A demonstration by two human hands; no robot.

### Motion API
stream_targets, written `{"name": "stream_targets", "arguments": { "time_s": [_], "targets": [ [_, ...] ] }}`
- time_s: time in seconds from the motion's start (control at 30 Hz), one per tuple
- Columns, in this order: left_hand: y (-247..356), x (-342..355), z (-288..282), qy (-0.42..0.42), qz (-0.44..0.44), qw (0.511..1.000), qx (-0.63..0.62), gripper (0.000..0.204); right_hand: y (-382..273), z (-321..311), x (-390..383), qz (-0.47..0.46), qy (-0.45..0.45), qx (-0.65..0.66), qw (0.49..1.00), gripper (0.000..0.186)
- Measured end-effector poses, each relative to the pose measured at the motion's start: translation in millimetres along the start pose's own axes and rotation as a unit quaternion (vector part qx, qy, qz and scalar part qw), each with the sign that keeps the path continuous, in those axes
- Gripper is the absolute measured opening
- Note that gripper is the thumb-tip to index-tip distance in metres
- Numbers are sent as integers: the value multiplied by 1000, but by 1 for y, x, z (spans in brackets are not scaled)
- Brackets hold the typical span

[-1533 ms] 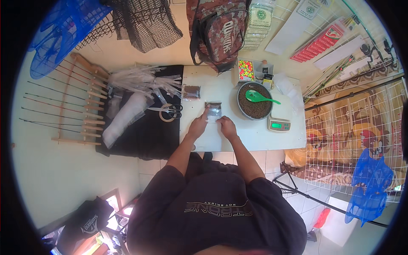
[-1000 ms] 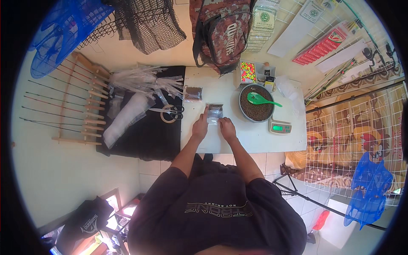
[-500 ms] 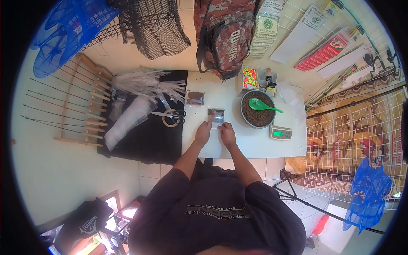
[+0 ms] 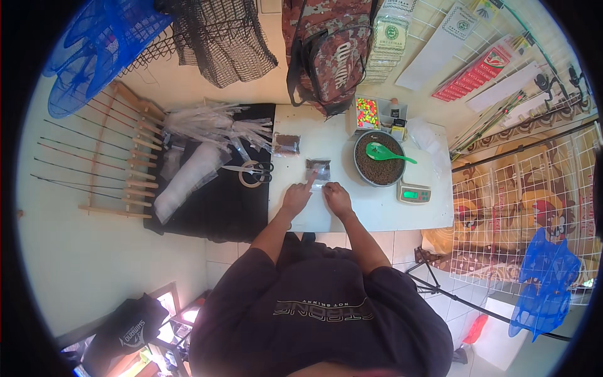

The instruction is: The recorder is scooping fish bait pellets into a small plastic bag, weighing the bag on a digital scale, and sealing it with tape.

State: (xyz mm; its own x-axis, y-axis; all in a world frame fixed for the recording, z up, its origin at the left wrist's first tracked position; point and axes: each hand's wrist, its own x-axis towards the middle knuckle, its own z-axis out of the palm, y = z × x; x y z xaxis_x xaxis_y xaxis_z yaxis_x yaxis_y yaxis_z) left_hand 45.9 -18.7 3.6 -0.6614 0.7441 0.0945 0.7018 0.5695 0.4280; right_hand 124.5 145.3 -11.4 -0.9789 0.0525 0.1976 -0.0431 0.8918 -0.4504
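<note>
A small clear plastic bag [image 4: 318,168] with dark brown contents in its far part lies flat on the white table. My left hand [image 4: 297,197] is beside its near left side, index finger stretched out and touching the plastic; the other fingers look curled. At the near right edge of the bag, my right hand [image 4: 338,198] is closed, its fingertips pinching the plastic. Farther left on the table lies a second filled bag [image 4: 287,145]. To the right stands a grey bowl [image 4: 359,168] of brown pellets, with a green scoop [image 4: 380,151] resting on them.
A digital scale [image 4: 414,193] sits right of the bowl. Behind it is a box [image 4: 355,119] with colourful beads and small bottles. On the black cloth [image 4: 207,217] at left lie scissors [image 4: 248,169], a tape roll [image 4: 250,183] and plastic bags [image 4: 191,179]. A camouflage backpack [image 4: 333,69] hangs beyond.
My left hand has drawn back a little toward me, its index finger sliding nearer along the bag. My right hand stays at the near edge. The view has shifted slightly.
</note>
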Motion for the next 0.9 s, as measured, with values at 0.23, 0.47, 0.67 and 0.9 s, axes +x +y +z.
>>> {"name": "stream_targets", "arguments": {
  "time_s": [0.23, 0.47, 0.67, 0.9],
  "targets": [
    [-1, -1, 2, 8, -12, 1000, 26, 82, -2, 3, 3, -2, -20, -53, 998, 15],
    [-4, 7, 2, 37, -40, 993, -109, 73, -2, 0, 8, 46, -23, -26, 998, 19],
    [-2, 12, -4, -9, -90, 992, -83, 80, -7, -5, 16, 118, 3, 63, 991, 16],
    [3, 18, -4, -11, -142, 987, -69, 89, -5, -1, 17, 105, 13, 28, 994, 11]
  ]
}}
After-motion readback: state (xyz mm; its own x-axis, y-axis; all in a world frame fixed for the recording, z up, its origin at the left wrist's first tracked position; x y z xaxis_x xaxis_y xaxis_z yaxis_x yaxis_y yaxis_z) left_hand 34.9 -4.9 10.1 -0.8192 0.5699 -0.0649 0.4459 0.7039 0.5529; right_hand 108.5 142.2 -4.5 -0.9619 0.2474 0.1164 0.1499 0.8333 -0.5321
